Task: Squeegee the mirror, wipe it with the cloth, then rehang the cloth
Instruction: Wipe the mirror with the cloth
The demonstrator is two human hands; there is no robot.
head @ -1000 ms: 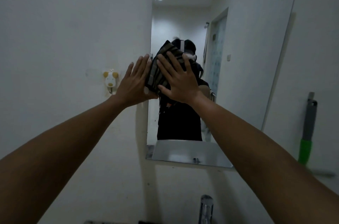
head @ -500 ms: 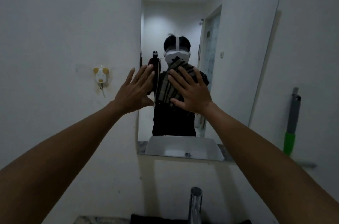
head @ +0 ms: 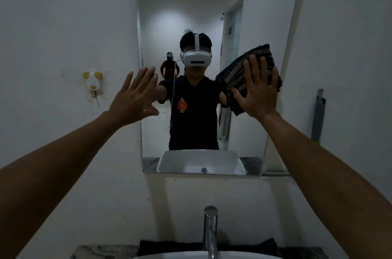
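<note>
A tall frameless mirror [head: 250, 0] hangs on the white wall ahead. My right hand [head: 257, 87] presses a dark striped cloth [head: 239, 76] flat against the glass near the mirror's right edge, fingers spread over it. My left hand [head: 133, 97] is held up with fingers apart at the mirror's left edge and holds nothing. A small white and yellow animal-shaped wall hook [head: 93, 83] sits on the wall left of the mirror. A grey squeegee handle with a green band [head: 318, 116] hangs on the wall at the right.
A chrome tap [head: 210, 231] rises from a white basin [head: 191, 256] at the bottom edge. A dark cloth-like item [head: 169, 247] lies behind the tap on the marbled counter [head: 101, 251]. The mirror reflects a second person standing behind.
My right hand has slid the cloth from the mirror's left-centre across to its right side. My left hand stayed at the left edge. The view has tilted down, showing more of the tap and basin.
</note>
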